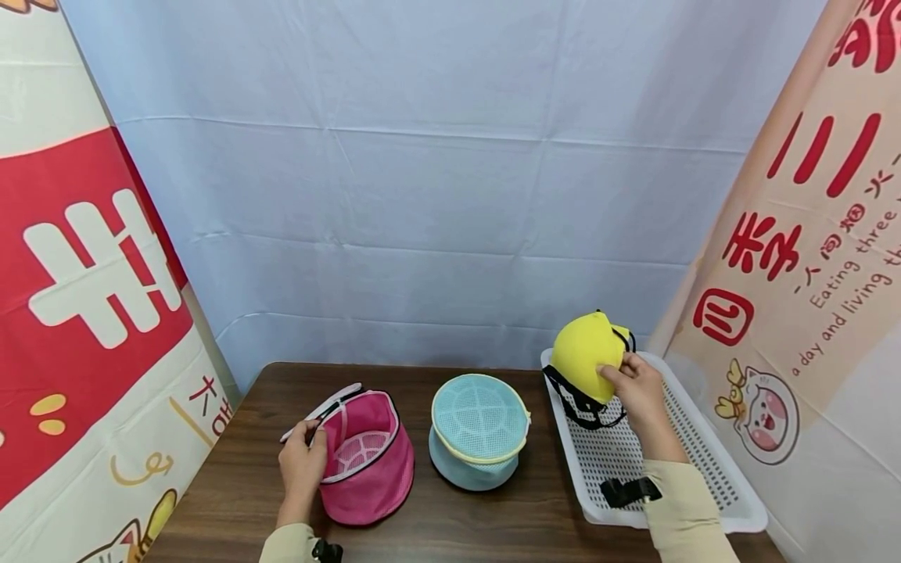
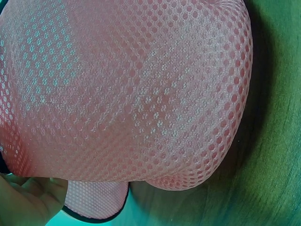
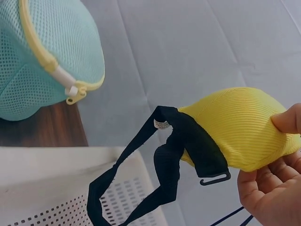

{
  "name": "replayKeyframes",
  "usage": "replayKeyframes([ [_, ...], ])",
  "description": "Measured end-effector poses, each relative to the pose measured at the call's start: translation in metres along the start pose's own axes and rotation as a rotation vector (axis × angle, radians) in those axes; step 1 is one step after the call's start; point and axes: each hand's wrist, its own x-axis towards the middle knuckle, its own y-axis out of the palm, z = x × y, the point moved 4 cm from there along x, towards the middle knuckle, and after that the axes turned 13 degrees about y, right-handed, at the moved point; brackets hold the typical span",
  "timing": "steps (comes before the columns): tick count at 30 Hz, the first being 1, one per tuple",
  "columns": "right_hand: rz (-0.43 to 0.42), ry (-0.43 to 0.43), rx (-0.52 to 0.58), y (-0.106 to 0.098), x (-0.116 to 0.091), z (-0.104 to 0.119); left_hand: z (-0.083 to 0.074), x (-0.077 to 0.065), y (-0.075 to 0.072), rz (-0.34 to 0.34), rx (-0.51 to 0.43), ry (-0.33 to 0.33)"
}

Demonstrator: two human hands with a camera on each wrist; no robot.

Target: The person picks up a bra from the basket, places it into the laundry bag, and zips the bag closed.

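Observation:
Over the white basket, my right hand (image 1: 642,395) pinches a yellow bra (image 1: 586,356) by its cup. Its black straps hang below, and a small black hook (image 3: 215,179) shows at the band's end in the right wrist view. On the left, my left hand (image 1: 303,465) grips the rim of a pink mesh laundry bag (image 1: 369,493), beside its turned-back lid (image 1: 331,407). The bag stands with its top open toward me. Its pink mesh (image 2: 141,94) fills most of the left wrist view.
A light-blue mesh laundry bag (image 1: 481,414) with a yellow zipper rim stands between the hands, its lid on top. The white perforated basket (image 1: 601,453) lies at the table's right. A blue cloth (image 1: 436,195) hangs behind the brown table (image 1: 246,469), with printed curtains on both sides.

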Motion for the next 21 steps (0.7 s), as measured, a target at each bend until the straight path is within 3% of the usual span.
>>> replayKeyframes([
  [9,0.033,-0.052,0.051,0.013,-0.007,0.013,-0.001,0.000,0.000,0.003,-0.003,0.003],
  [21,0.104,-0.121,0.010,0.034,-0.022,0.032,0.000,0.000,-0.001,0.003,0.018,0.028],
])
